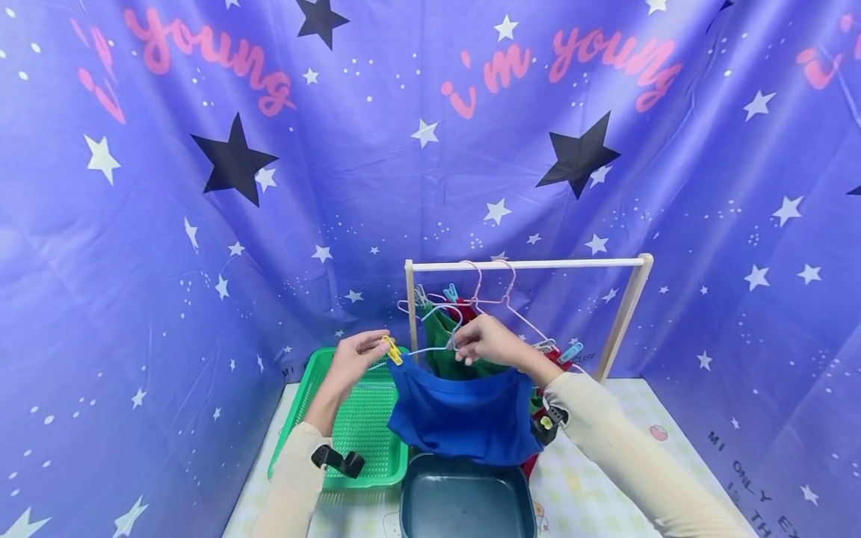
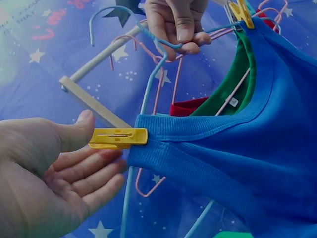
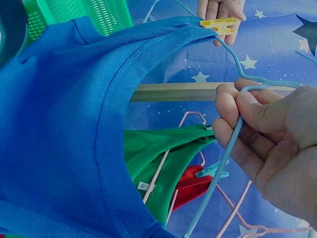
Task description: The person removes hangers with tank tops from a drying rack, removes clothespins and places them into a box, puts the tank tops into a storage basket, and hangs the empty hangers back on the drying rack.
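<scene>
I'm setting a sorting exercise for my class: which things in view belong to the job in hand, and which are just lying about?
Part of the job:
Blue top
Blue hanger, held by the right hand
Yellow clip, at the left hand

Apparently not in use now:
Green basket
Dark basin
Green garment and red garment, hanging from the rack

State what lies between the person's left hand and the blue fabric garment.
A yellow plastic clothespin, clipped to the garment; the left wrist view shows it.
</scene>
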Demonstrator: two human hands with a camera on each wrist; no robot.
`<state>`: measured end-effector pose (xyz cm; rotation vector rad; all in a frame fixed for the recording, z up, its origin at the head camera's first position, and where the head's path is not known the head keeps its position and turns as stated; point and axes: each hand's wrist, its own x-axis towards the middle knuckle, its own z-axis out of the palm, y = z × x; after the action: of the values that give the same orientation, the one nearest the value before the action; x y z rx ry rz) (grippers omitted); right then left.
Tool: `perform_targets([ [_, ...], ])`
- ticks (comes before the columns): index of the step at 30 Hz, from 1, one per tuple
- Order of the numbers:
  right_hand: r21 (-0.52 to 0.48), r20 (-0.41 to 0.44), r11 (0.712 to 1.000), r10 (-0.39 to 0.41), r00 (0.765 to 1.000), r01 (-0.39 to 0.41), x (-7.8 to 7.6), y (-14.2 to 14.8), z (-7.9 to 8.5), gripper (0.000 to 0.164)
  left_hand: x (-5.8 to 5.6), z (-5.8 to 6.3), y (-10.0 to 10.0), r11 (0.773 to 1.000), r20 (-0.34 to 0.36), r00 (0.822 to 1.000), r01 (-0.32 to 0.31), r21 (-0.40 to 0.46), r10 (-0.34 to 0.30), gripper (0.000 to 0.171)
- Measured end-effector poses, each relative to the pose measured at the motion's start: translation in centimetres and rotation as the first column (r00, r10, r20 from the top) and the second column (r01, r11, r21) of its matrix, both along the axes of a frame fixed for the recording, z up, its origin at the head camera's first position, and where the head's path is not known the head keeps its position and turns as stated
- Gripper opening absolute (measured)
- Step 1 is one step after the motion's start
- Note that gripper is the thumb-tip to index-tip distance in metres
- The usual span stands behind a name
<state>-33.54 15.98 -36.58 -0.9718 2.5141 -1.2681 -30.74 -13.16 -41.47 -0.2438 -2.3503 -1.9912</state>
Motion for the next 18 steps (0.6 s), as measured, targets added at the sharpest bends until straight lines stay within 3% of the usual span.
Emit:
perform_targets([
  [4,-0.002,-0.007,1.000,0.004,1.000,-0.004,0.03,0.05,-0.05,0.017,-0.25,-0.16,0.12,0.998,0.003,0.999,0.044,0.052,-0.044,0.031],
  [11,0.026,-0.037,1.000,-0.012,0.999,0.012,0.09,0.14,-0.05,0.014,-0.15,-0.07,0.14,0.996,-0.007,0.998,0.055,0.076,-0.055,0.029],
  [18,0.108,-0.160,0.994,-0.015,0.987,0.033,0.30,0.11,0.09,0.012,-0.33,-0.11,0.05,0.996,-0.011,0.999,0.038,0.086,-0.037,0.029],
])
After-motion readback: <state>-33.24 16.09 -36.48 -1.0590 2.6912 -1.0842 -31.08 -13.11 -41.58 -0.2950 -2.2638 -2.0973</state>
